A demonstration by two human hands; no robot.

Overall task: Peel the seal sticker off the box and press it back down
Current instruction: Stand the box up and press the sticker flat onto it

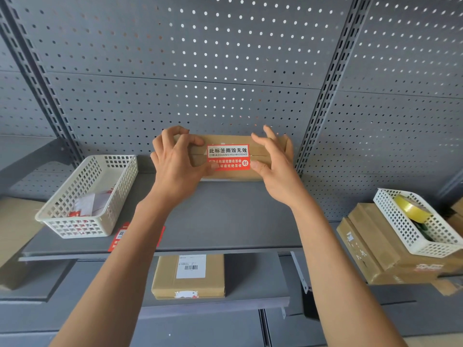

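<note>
A flat brown cardboard box (223, 142) stands against the pegboard at the back of the grey shelf (225, 216). A red and white seal sticker (228, 156) lies across the flap seam on its front. My left hand (175, 159) grips the box's left end, and its thumb touches the sticker's lower left corner. My right hand (275, 159) holds the right end, with the thumb tip at the sticker's right edge. The sticker looks flat on the box.
A white basket (87, 196) with papers sits at the left. Another red sticker (120, 236) lies by the shelf's front edge, partly under my left forearm. Below is a labelled box (189, 276). At the right, a white basket (421, 224) with tape rests on boxes.
</note>
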